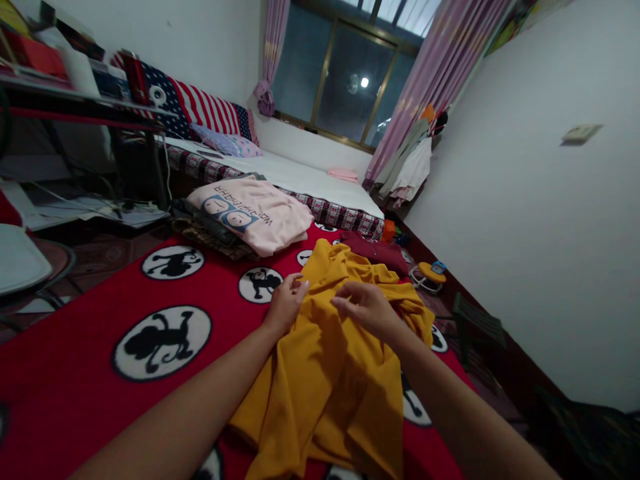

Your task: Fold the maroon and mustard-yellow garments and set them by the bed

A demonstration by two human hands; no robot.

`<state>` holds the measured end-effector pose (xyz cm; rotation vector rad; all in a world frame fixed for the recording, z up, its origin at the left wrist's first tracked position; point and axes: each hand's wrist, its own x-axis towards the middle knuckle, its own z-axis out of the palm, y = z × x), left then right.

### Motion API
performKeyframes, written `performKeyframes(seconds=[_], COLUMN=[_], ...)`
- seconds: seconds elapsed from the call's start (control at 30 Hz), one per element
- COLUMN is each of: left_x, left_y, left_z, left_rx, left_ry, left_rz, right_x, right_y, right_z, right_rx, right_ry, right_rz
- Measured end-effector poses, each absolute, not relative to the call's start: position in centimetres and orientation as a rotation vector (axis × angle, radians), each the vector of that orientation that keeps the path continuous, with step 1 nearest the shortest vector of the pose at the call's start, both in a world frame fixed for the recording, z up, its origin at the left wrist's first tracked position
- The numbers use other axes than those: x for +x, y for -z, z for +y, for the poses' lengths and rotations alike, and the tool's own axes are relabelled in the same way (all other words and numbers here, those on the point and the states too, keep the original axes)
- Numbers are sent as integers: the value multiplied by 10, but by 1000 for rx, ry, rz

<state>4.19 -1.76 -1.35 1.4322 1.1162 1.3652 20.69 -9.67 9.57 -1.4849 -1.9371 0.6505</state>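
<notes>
So, nearest thing first: a mustard-yellow garment (345, 380) is spread out, kinda rumpled, on a red blanket (90, 413) with black monkeys in white ovals. I'll place everything off that yellow garment.

The left hand (287, 305) is at its left edge, fingers loosely bent with the thumb apart, so it looks released to me. The right hand (367, 308) is above its middle, fingers bent in toward the thumb; honestly can't tell if any cloth is pinched there. Both forearms reach in, 1 along each side of it.

Just past its far right end there's a maroon garment (375, 252) bunched on the blanket. Beyond it to the left is a stack of folded clothes, with a pale pink top (255, 212) with lettering and a blue print uppermost. Well off to its right, on the floor, is an orange-yellow stool (431, 272) with something blue on top.

Way past the yellow garment is a bed (300, 159) with 1 lilac pillow (227, 141), a stars-and-stripes cushion (207, 107) and a little pink folded cloth (343, 174). Farthest out from it: the window (353, 83), with purple curtains (435, 63) on both sides.
</notes>
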Motion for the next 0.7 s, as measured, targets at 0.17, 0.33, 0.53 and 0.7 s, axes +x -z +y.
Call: performKeyframes(seconds=[0.17, 0.33, 0.53, 0.7], left_x=[46, 46, 44, 33], left_y=[9, 10, 8, -9], left_z=[-21, -21, -20, -15], left_rx=[1538, 1629, 1626, 1569], left_ry=[-1271, -1202, -1136, -888], left_rz=[1182, 1166, 1069, 938], right_x=[245, 253, 269, 294], right_y=[-64, -59, -64, -90], right_z=[-6, 45, 70, 97], right_rx=[-1640, -1813, -1959, -1986], right_ry=[-450, -274, -516, -515], right_rz=[-1578, -1655, -1661, -1474])
